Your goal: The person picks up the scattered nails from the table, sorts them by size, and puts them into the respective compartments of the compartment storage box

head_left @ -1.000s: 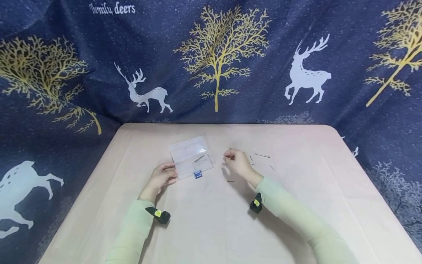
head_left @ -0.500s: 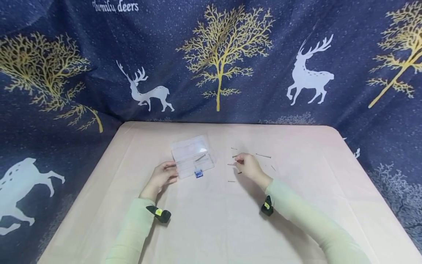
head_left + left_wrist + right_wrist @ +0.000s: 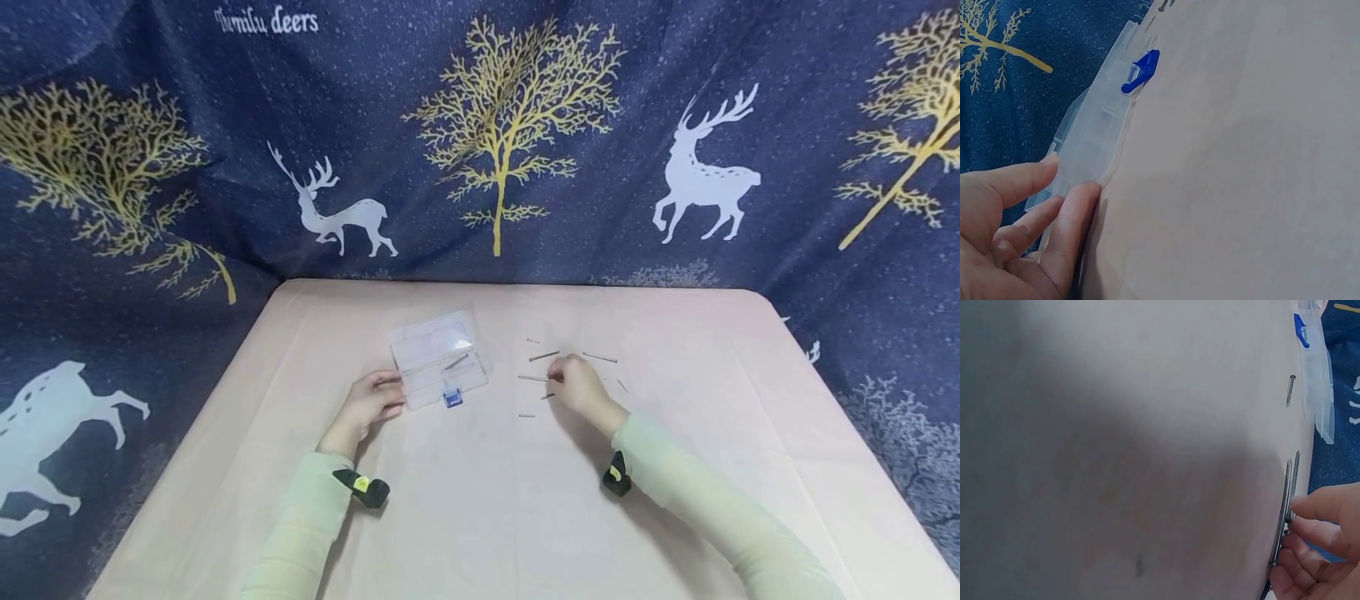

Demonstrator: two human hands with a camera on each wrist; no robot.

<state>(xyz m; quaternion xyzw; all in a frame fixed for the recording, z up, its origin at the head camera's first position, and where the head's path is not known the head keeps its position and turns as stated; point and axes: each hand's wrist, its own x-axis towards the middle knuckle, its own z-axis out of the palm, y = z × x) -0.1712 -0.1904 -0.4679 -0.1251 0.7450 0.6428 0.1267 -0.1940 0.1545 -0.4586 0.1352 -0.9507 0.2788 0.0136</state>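
A clear plastic box (image 3: 423,387) with a blue latch (image 3: 452,397) stands lid up on the table, a nail (image 3: 456,362) inside it. My left hand (image 3: 369,400) touches the box's left side; the left wrist view has its thumb and fingertips against the box's end, fingers fairly straight. Over on the right, my right hand (image 3: 581,383) pinches a long nail (image 3: 532,378) near its head, the shaft pointing left. In the right wrist view, two nails (image 3: 1282,506) lie side by side by the curled fingertips, which partly cover them.
Around the right hand lie several loose nails: a brownish one (image 3: 544,356), a long one (image 3: 600,357), a short one (image 3: 527,416) and a thin one (image 3: 622,386). A pink cloth covers the table (image 3: 465,500). Behind it hangs a dark blue deer-print curtain (image 3: 420,142).
My right hand has moved right, away from the box, to the loose nails, and its fingers have come down on a long nail. The left hand has stayed at the box's side.
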